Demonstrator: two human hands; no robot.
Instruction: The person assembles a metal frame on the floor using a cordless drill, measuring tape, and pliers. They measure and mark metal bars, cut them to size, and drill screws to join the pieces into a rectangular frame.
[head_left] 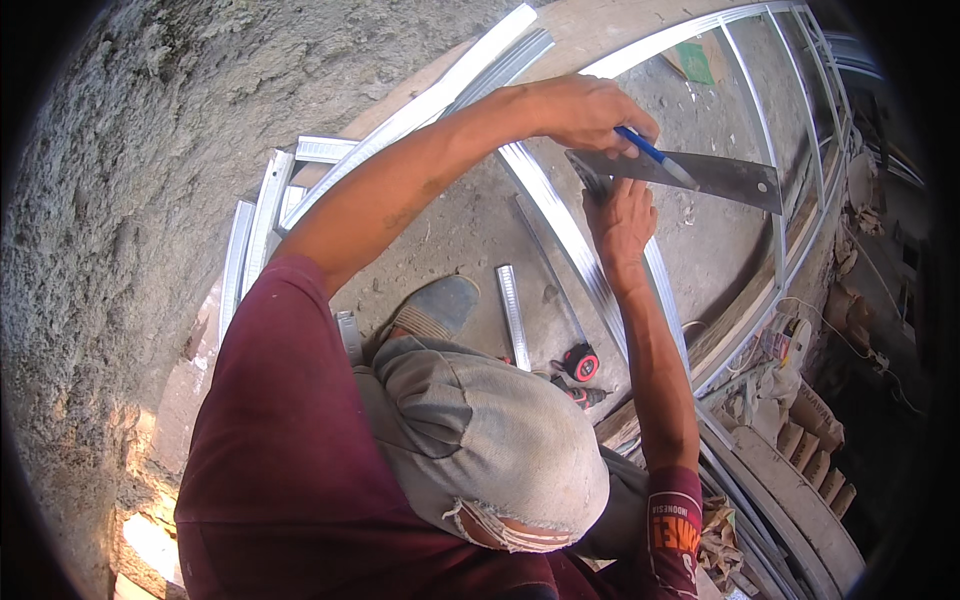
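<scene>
**Steel square could slip mid-stroke**

Steel, flat and dark: the square [690,172] lies across a pale metal channel [560,225] that runs diagonally over the concrete floor [470,225]. Your right hand [620,215] presses its near end down, fingers spread flat on blade and channel, clamped on nothing. Your left hand [590,108] reaches over with fingers pinched together on a blue pen [650,152], tip touching the square's edge.

Risks, as judged from this:
- The blade's far end overhangs the channel unsupported; pen pressure there could pivot it and skew the line.
- Only one end is pinned, on smooth metal. A slip shifts the square.
- Your left arm crosses over the right; the reach looks stretched, and a wobble would wander the stroke.
- Channel edges look thin, likely sharp under sliding fingers.

Further out: short channel offcut [512,315], red-and-black tape measure [581,362] by your knee, more framing [790,200] beyond. Loose pieces near your shoe [435,308] could roll underfoot.
</scene>
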